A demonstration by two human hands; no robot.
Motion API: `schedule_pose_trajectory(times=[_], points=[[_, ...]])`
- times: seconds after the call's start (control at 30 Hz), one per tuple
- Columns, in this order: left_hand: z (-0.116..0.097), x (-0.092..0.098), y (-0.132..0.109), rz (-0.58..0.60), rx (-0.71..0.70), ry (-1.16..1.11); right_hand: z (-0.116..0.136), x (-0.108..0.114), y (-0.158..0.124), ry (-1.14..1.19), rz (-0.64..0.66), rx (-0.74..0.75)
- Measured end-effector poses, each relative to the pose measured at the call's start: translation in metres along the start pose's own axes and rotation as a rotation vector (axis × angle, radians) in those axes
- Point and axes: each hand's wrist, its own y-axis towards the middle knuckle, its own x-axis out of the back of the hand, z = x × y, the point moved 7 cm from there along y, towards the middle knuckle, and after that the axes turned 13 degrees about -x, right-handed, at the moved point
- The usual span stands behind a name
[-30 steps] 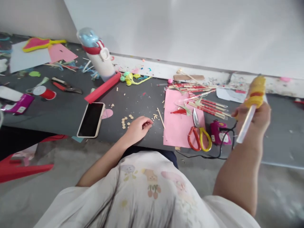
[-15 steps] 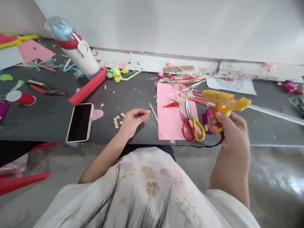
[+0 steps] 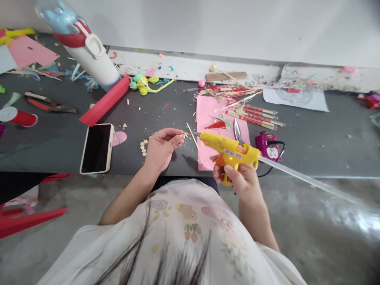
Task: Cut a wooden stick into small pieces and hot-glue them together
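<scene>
My left hand point(image 3: 162, 149) is closed in a pinch over the table, with a small piece of wooden stick point(image 3: 185, 135) at its fingertips. My right hand point(image 3: 242, 179) grips a yellow hot glue gun point(image 3: 218, 141) by its handle. The gun's nozzle points left, a short way from the pinched piece, and its orange light is on. A long clear glue stick point(image 3: 303, 180) sticks out of its back end. Behind the gun, scissors point(image 3: 238, 130) on pink paper point(image 3: 204, 114) are mostly hidden. Small flower-shaped wooden pieces point(image 3: 143, 147) lie beside my left hand.
A phone point(image 3: 96, 148) and a folded red strip point(image 3: 105, 102) lie left, near a tilted bottle point(image 3: 95, 59). Further left are pliers point(image 3: 49, 103) and a red thread spool point(image 3: 25, 118). Red-and-cream sticks point(image 3: 252, 114) lie behind the gun; a purple box point(image 3: 267, 146) with a cable sits right.
My right hand has brought the glue gun leftwards, its nozzle now close to my left fingertips. The gun now covers the scissors' handles, and the purple box shows more fully. My left hand stays pinched.
</scene>
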Motion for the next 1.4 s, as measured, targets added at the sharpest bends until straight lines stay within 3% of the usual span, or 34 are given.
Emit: schedule_pose_trajectory(times=[0.23,0.53,0.77,1.03,1.4], points=[[-0.011,-0.005,-0.003,0.032,-0.049,-0.017,-0.008,-0.021,-0.005,0.083,0.106,0.084],[-0.019,-0.008,-0.007,-0.002,-0.090,0.003,-0.014,-0.026,-0.009,0.100,0.058,0.047],[-0.023,-0.003,-0.007,-0.051,-0.173,0.107,-0.017,-0.028,-0.010,0.054,0.035,-0.004],[-0.027,-0.004,-0.009,-0.046,-0.217,0.144,-0.013,-0.027,-0.011,0.105,0.027,0.061],[-0.016,0.013,0.004,-0.058,-0.251,0.276,-0.020,-0.019,-0.004,0.117,-0.011,0.060]])
